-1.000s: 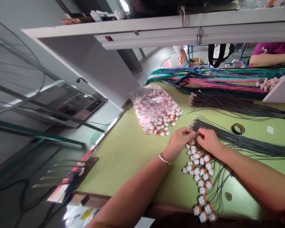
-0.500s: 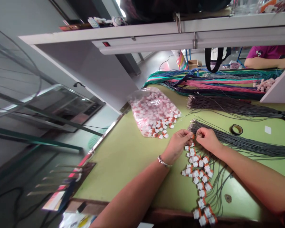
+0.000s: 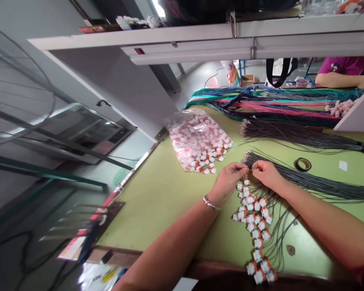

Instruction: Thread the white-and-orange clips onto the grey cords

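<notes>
My left hand (image 3: 230,179) pinches a small orange-and-white connector (image 3: 247,172), mostly covered by the fingers. Close beside it, my right hand (image 3: 265,173) has thumb and forefinger pressed together on a thin dark wire, whose end is too small to make out at the connector. Just behind both hands lies a bundle of dark grey wires (image 3: 315,182) with metal tips at its left end. Below the hands, several wired connectors (image 3: 255,220) are spread in a line toward the table's near edge. A clear plastic bag (image 3: 197,137) of loose connectors lies to the left.
Behind are a second dark wire bundle (image 3: 291,133) and long coloured wires (image 3: 279,103). A roll of tape (image 3: 303,164) sits on the green table (image 3: 157,202) at right. A white shelf (image 3: 200,34) overhangs the back. Across the table is a person's arm (image 3: 336,79).
The view has shifted slightly. Both hands stay together at nearly the same spot, with a small gap between their fingertips; the connectors on the table lie as before.
</notes>
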A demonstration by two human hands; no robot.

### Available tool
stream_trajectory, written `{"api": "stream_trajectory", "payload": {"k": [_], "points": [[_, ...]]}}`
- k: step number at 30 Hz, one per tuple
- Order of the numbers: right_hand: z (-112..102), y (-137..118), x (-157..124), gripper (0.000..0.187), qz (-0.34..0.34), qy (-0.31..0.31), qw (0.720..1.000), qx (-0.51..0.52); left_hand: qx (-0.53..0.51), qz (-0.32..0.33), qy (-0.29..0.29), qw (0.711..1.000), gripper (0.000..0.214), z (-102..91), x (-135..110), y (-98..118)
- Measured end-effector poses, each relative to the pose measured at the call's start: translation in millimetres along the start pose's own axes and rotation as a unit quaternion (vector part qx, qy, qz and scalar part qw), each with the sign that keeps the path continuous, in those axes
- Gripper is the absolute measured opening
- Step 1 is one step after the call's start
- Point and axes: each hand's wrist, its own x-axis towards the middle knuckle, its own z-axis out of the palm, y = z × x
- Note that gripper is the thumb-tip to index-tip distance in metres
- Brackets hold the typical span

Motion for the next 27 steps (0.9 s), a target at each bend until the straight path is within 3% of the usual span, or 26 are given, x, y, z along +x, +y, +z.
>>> {"api": "stream_trajectory", "payload": {"k": [8,16,27], "points": [[2,2,4,0.009,0.016,0.002,1.0,0.006,0.033,0.013,-0.028,0.999,0.024,1.7,0,2],[3,5,3,0.009,0.001,0.025,0.999,-0.021,0.024,0.002,0.008,1.0,0.026,10.3,-2,1],[1,7,2,0.007,-0.009,0.019,0.998,-0.066,0.06,0.001,-0.043,0.997,0.024,3.5,2,1]]}}
